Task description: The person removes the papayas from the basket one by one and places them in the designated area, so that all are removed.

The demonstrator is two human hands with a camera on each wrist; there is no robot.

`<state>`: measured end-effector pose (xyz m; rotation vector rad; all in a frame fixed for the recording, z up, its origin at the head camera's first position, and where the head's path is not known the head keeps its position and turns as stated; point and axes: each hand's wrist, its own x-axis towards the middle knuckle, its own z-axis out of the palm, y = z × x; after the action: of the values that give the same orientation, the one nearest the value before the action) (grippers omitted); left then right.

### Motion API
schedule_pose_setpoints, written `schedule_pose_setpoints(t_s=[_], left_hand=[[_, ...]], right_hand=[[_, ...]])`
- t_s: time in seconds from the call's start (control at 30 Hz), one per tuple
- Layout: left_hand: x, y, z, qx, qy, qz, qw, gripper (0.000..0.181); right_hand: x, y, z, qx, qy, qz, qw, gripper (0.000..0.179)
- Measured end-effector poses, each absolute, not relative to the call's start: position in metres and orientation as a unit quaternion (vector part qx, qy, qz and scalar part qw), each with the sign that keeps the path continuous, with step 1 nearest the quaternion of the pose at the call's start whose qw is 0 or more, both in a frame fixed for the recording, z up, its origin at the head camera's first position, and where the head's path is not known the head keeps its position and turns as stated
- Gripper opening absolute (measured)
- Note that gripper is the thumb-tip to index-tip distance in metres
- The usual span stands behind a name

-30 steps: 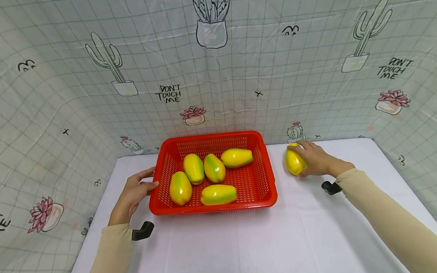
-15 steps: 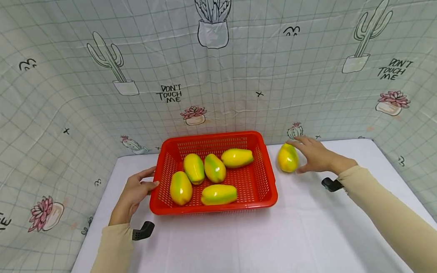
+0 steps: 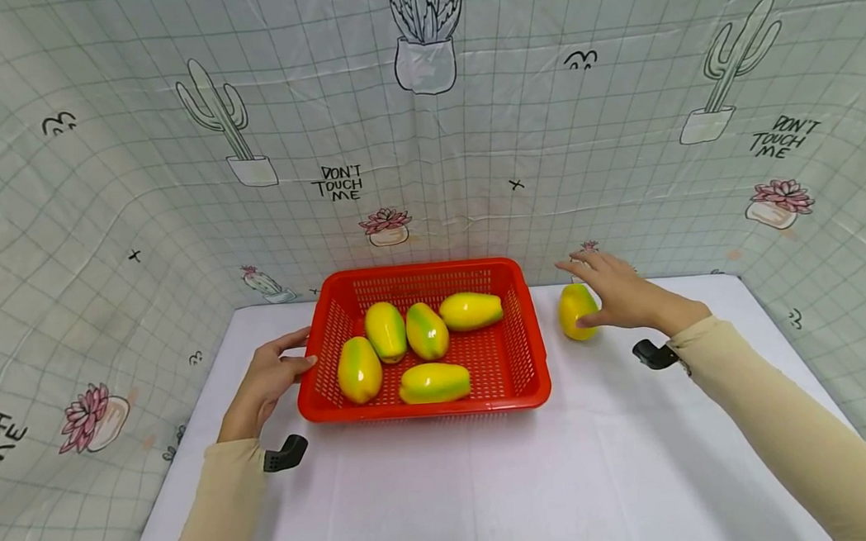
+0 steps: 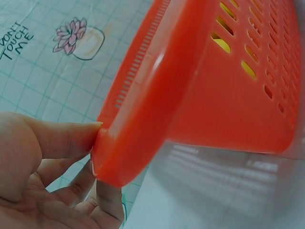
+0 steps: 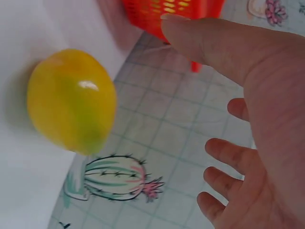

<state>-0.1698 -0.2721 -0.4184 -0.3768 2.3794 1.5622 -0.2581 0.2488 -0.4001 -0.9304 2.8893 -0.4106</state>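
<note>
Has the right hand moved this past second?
Yes: the right hand has released the papaya and moved up the head view, judged against the red basket.

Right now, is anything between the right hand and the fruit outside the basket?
No, nothing visible: the right wrist view shows a bare gap between the right hand and the yellow fruit. The red basket stands off to one side.

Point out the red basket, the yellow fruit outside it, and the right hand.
Red basket [image 3: 427, 409], head view: middle of the near rim.
Yellow fruit [image 5: 71, 101], right wrist view: middle of its skin.
Right hand [image 3: 625, 292], head view: back of the hand.
</note>
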Motion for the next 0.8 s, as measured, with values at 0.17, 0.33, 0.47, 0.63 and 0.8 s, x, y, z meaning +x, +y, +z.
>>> schedule_pose_setpoints(t_s=[0.17,0.33,0.47,0.63,0.8], left_hand=[[-0.170,-0.271,-0.418,-0.127,0.820,0.541,0.133,0.062],[-0.170,-0.273,-0.418,-0.128,0.823,0.537,0.136,0.062],[-0.170,-0.273,-0.419,-0.128,0.824,0.535,0.134,0.063],[-0.170,-0.273,-0.419,-0.127,0.826,0.533,0.131,0.062],[-0.171,-0.272,-0.420,-0.127,0.825,0.536,0.130,0.062]], right_hand=[[-0.256,0.236,-0.384,-0.321,0.937,-0.136,0.016,0.083],[-0.256,0.221,-0.374,-0.341,0.931,-0.130,0.002,0.078],[-0.256,0.209,-0.371,-0.360,0.925,-0.124,-0.006,0.076],[-0.258,0.195,-0.371,-0.387,0.914,-0.119,-0.010,0.077],[-0.259,0.177,-0.371,-0.405,0.908,-0.105,0.001,0.078]])
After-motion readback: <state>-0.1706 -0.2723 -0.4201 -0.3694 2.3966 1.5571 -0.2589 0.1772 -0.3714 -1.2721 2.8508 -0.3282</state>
